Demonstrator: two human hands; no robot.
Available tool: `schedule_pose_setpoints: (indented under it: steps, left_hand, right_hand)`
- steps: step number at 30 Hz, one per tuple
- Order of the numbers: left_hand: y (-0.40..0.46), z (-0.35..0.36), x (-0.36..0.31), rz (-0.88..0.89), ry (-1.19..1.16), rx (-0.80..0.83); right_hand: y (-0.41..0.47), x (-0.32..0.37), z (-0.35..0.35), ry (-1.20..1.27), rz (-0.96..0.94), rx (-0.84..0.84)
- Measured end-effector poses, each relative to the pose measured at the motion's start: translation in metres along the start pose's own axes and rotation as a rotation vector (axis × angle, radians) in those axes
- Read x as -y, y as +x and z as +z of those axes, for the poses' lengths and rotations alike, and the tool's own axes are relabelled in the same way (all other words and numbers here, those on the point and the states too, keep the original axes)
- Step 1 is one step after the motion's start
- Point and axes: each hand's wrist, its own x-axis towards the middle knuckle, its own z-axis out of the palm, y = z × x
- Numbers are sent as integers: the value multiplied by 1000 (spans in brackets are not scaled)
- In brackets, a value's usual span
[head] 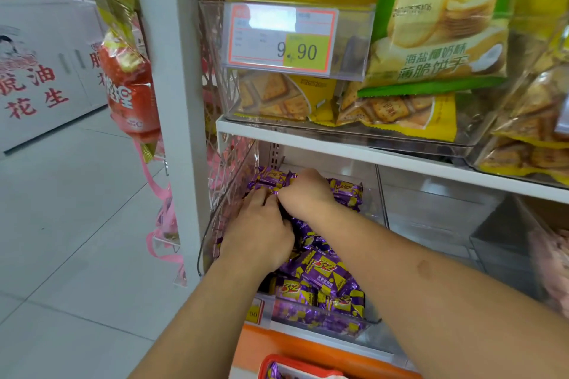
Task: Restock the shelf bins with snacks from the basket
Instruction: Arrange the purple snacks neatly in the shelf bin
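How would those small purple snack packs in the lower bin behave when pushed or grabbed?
The purple snack packs have glossy foil wrappers, so they probably slide over each other. They lie loosely heaped in the clear bin, so a push likely shifts several. Both the left hand and right hand are gathering them.
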Motion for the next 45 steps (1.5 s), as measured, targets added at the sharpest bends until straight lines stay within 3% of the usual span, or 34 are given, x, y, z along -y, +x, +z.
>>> schedule_pose_setpoints:
  steps: [6, 14, 18, 20, 24, 29, 32, 38, 43, 45]
  left_hand:
    - [6, -6, 1, -1, -44, 18]
    - [-3, -17, -8, -12, -93, 4]
    - [-11, -22, -15, -11, -197, -78]
    - [-16, -27, -18, -31, -272, -112]
    - [-18, -29, -21, -104, -516, -148]
    - [-25, -37, -30, -201, -717, -95]
    - [-31, -43, -32, -180, -832, -38]
    - [-34, -45, -24, -143, -852, -119]
    - [-27, -41, -24, -85, -797, -130]
    - [-21, -37, -24, -92, -771, -151]
  right_hand:
    - [-13, -23, -33, -205, -105, -18]
    - [-45, -40, -54, -441, -219, 358]
    - [-53, -47, -39, -548, -289, 166]
    - [-57, -47, -40, -413, -254, 100]
    - [-60, -44, -54, 148, -86, 27]
    - [-74, -47, -61, 768, -54, 263]
    - [-78, -50, -62, 866, -31, 306]
    - [-78, -49, -61, 804, -55, 204]
    - [-81, -49, -64, 113, -446, 36]
    - [-78, -45, -61, -46, -463, -48]
